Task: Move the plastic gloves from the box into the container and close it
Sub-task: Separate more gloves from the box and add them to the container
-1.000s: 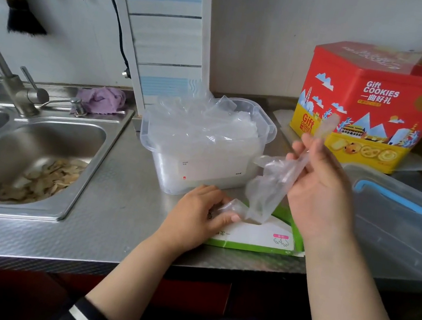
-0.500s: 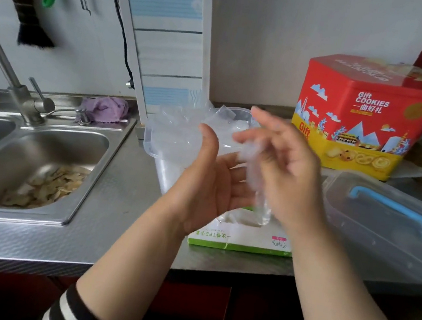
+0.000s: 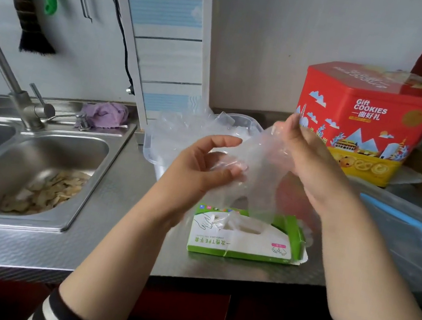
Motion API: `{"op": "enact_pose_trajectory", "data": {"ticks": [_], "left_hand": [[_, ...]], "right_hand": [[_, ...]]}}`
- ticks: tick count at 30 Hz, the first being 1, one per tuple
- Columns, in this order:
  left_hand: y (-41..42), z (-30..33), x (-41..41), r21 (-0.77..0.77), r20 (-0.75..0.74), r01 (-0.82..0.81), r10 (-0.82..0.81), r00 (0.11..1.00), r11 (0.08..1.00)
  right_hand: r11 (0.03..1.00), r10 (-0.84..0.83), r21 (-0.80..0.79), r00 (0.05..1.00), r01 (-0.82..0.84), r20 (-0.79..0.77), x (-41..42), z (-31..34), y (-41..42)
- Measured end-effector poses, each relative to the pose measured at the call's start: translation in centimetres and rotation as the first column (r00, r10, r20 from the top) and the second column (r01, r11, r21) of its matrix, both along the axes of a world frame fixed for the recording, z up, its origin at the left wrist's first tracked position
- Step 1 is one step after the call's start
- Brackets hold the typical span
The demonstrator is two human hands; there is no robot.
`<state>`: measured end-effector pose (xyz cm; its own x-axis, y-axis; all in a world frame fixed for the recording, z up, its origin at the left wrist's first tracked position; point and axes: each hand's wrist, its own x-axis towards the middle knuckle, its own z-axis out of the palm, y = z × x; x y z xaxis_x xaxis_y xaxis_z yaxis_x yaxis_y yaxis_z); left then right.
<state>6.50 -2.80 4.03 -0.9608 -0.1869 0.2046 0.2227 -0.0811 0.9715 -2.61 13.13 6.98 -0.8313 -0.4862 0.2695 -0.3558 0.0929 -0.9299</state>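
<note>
Clear plastic glove (image 3: 256, 167) hangs above the glove box (image 3: 243, 237), pinched by left hand (image 3: 199, 172) and right hand (image 3: 312, 165).

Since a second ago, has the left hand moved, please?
Yes. The left hand has risen off the glove box and now holds the glove in front of the container.

This is a home kitchen. To the left of the left hand (image 3: 200, 169) a steel sink (image 3: 27, 215) with a faucet (image 3: 9, 75) is set in a steel counter (image 3: 124, 201). Above it, a brush (image 3: 25, 8) hangs on the wall, and behind the right hand (image 3: 312, 163) stands a cookie tin (image 3: 365, 113).
</note>
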Motion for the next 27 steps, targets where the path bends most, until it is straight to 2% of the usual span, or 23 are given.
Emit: {"op": "enact_pose_trajectory", "data": {"ticks": [2,4,6,8,12,14,16,19,22,24,27], "left_hand": [[-0.7,0.4,-0.1,-0.102,-0.021,0.004,-0.006,1.000,0.995],[-1.3,0.7,-0.2,-0.203,-0.028,-0.005,-0.001,1.000,0.979],[-1.6,1.1,-0.2,-0.303,-0.028,-0.027,0.020,0.999,0.953],[-2.2,1.7,-0.1,-0.346,-0.025,-0.050,0.044,0.999,0.937],[-3.8,2.6,0.3,-0.384,0.116,-0.016,0.066,0.991,0.923],[-4.6,2.7,0.3,-0.372,0.204,0.022,0.059,0.977,0.928],[-5.1,2.6,0.0,-0.318,0.217,-0.001,0.074,0.973,0.948],[-6.1,2.7,-1.0,-0.173,0.118,-0.153,0.175,0.978,0.973],[-7.1,3.0,-2.0,-0.052,0.031,-0.284,0.286,0.958,0.957],[-7.5,3.4,-2.7,-0.039,-0.004,-0.331,0.331,0.944,0.943],[-8.4,4.1,-4.0,-0.100,-0.016,-0.440,0.440,0.898,0.893]], "right_hand": [[0.977,0.156,0.139,0.985,-0.164,0.071,-0.1,-0.1,0.2],[0.977,0.103,0.184,0.994,-0.110,0.045,-0.4,-0.4,-0.3],[0.989,0.009,0.145,1.000,-0.011,0.017,-0.7,-0.6,-0.8],[0.996,-0.011,0.090,1.000,0.013,-0.024,-1.0,-0.4,-1.2],[0.987,0.102,-0.115,0.989,-0.114,-0.103,-1.1,-0.1,-1.5],[0.973,0.143,-0.163,0.981,-0.164,-0.130,-1.3,0.0,-1.7],[0.960,0.170,-0.202,0.978,-0.193,-0.124,-1.6,0.0,-1.8],[0.958,0.190,-0.199,0.976,-0.208,-0.107,-2.5,-0.3,-1.9],[0.946,0.234,-0.214,0.970,-0.243,-0.070,-3.1,-0.5,-2.2],[0.943,0.248,-0.219,0.968,-0.249,-0.033,-3.5,-0.4,-2.9],[0.984,0.143,-0.097,0.988,-0.148,-0.058,-4.8,-0.3,-4.4]]}}
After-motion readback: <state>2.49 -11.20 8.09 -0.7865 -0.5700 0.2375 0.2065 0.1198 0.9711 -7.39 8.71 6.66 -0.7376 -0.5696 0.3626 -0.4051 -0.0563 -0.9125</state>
